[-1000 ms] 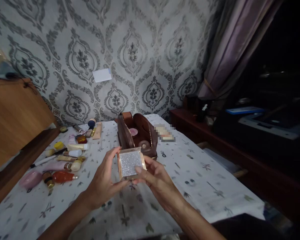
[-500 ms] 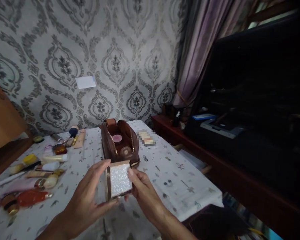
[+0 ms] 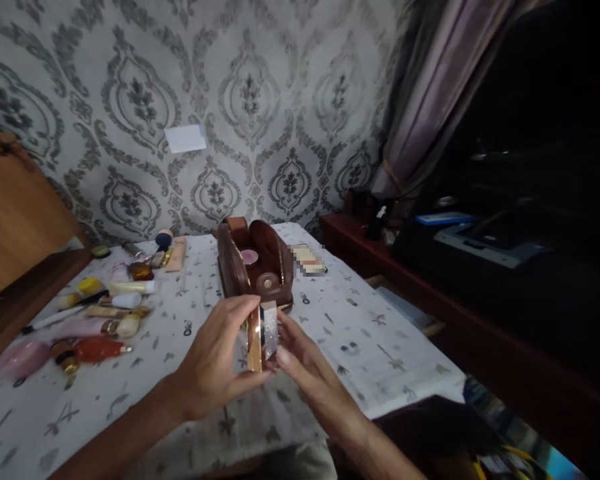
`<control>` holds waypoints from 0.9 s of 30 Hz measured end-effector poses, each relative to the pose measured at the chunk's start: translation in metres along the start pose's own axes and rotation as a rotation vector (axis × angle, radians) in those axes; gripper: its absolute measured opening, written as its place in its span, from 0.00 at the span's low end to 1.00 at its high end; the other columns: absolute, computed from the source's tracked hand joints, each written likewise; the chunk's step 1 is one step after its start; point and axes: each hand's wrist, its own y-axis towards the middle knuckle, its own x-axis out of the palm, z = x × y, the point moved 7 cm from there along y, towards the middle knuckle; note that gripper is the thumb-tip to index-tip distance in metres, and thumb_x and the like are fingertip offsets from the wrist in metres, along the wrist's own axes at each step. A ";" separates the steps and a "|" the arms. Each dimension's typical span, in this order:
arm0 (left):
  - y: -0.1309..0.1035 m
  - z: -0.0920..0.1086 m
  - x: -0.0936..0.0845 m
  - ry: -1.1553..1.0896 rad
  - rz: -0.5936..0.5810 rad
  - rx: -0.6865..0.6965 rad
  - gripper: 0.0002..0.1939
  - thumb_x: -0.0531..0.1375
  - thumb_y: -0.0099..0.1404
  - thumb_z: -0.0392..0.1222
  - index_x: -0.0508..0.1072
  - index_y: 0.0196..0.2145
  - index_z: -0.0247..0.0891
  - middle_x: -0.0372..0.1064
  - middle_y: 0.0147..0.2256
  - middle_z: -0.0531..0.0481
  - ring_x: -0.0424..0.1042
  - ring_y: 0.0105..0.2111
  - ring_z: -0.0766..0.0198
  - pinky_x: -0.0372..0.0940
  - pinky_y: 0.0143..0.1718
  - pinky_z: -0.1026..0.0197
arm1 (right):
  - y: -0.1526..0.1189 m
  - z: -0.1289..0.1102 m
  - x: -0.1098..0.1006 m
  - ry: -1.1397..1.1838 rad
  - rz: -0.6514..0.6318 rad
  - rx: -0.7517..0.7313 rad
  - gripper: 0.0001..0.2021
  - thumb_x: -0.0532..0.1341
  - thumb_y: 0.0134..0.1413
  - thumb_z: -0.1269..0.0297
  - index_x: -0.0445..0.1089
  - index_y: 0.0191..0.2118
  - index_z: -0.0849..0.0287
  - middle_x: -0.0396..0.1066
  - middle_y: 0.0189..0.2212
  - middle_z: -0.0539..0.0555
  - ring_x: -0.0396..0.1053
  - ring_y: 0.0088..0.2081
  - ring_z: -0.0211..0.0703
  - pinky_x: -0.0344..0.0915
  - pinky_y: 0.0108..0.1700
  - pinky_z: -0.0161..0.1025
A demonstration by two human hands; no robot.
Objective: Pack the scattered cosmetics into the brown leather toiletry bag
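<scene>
Between my two hands is a small square box with a silver glitter face and shiny gold edges [image 3: 263, 337], turned nearly edge-on. My left hand [image 3: 215, 350] grips its top and bottom edges from the left, thumb below. On the right, my right hand [image 3: 310, 363] touches the glitter side with its thumb, fingers behind. Just beyond the hands stands an unzipped brown cosmetic bag [image 3: 230, 263]. Inside it lie a round pink item [image 3: 250, 257] and a round brownish item with a light centre [image 3: 267, 283].
Many cosmetics cover the table's left side, among them a red bottle [image 3: 97, 349], a pink oval item [image 3: 23, 359] and a beige tube [image 3: 177, 255]. A blurred flat item [image 3: 307, 260] lies right of the bag. A dark screen [image 3: 530, 167] borders the right.
The box has turned from its glitter face toward me to nearly edge-on. My view has shifted, so the bag and table appear farther right and higher.
</scene>
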 end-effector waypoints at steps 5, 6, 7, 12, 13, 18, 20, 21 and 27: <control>0.002 0.003 0.008 -0.128 0.052 -0.029 0.41 0.65 0.61 0.49 0.49 0.65 0.43 0.60 0.58 0.37 0.62 0.59 0.45 0.62 0.57 0.43 | -0.001 0.009 0.016 0.192 -0.084 0.091 0.30 0.69 0.49 0.49 0.67 0.57 0.54 0.65 0.58 0.58 0.63 0.58 0.53 0.59 0.59 0.48; 0.002 0.002 0.011 -0.153 0.047 -0.048 0.42 0.66 0.60 0.49 0.49 0.65 0.43 0.60 0.58 0.36 0.62 0.59 0.45 0.61 0.58 0.42 | -0.001 0.013 0.018 0.233 -0.067 0.128 0.29 0.70 0.48 0.50 0.69 0.55 0.55 0.68 0.56 0.58 0.65 0.56 0.52 0.62 0.57 0.47; 0.002 0.001 0.013 -0.176 0.038 -0.074 0.43 0.66 0.59 0.49 0.49 0.65 0.43 0.59 0.59 0.36 0.62 0.59 0.44 0.61 0.58 0.41 | -0.001 0.017 0.018 0.273 -0.035 0.167 0.26 0.70 0.48 0.52 0.70 0.52 0.56 0.71 0.53 0.58 0.68 0.53 0.52 0.64 0.54 0.46; -0.002 -0.015 0.027 -0.338 -0.046 -0.282 0.49 0.70 0.53 0.44 0.48 0.66 0.44 0.57 0.61 0.37 0.62 0.59 0.43 0.65 0.55 0.41 | -0.001 0.033 0.016 0.498 0.040 0.282 0.15 0.70 0.44 0.54 0.75 0.38 0.55 0.77 0.35 0.53 0.73 0.41 0.49 0.68 0.45 0.43; -0.005 -0.019 0.030 -0.386 -0.058 -0.329 0.49 0.69 0.53 0.43 0.48 0.66 0.45 0.56 0.62 0.37 0.64 0.57 0.44 0.69 0.52 0.43 | -0.001 0.034 0.017 0.534 0.023 0.294 0.15 0.70 0.44 0.53 0.75 0.37 0.55 0.77 0.34 0.53 0.73 0.41 0.49 0.68 0.44 0.44; -0.018 -0.033 0.047 -0.588 -0.106 -0.479 0.46 0.66 0.54 0.38 0.50 0.66 0.49 0.53 0.63 0.38 0.72 0.46 0.54 0.77 0.33 0.56 | 0.001 0.037 0.020 0.602 -0.062 0.342 0.20 0.64 0.46 0.46 0.74 0.41 0.55 0.77 0.36 0.56 0.73 0.42 0.51 0.67 0.46 0.47; -0.017 -0.034 0.046 -0.567 -0.101 -0.481 0.46 0.66 0.53 0.37 0.51 0.65 0.48 0.55 0.62 0.39 0.72 0.46 0.54 0.76 0.33 0.57 | 0.002 0.038 0.020 0.608 -0.078 0.357 0.22 0.63 0.47 0.44 0.74 0.42 0.56 0.77 0.37 0.57 0.72 0.43 0.51 0.66 0.47 0.47; -0.016 -0.034 0.044 -0.529 -0.094 -0.472 0.46 0.66 0.52 0.37 0.52 0.65 0.47 0.56 0.61 0.39 0.72 0.47 0.53 0.76 0.35 0.56 | 0.002 0.039 0.020 0.610 -0.079 0.357 0.22 0.62 0.48 0.44 0.74 0.42 0.56 0.77 0.38 0.56 0.72 0.43 0.51 0.66 0.48 0.47; -0.007 -0.030 0.030 -0.247 -0.055 -0.379 0.44 0.67 0.50 0.37 0.56 0.63 0.42 0.63 0.57 0.40 0.63 0.58 0.45 0.64 0.56 0.42 | 0.004 0.040 0.018 0.628 -0.101 0.344 0.21 0.63 0.49 0.45 0.75 0.43 0.54 0.78 0.39 0.56 0.72 0.46 0.52 0.65 0.48 0.48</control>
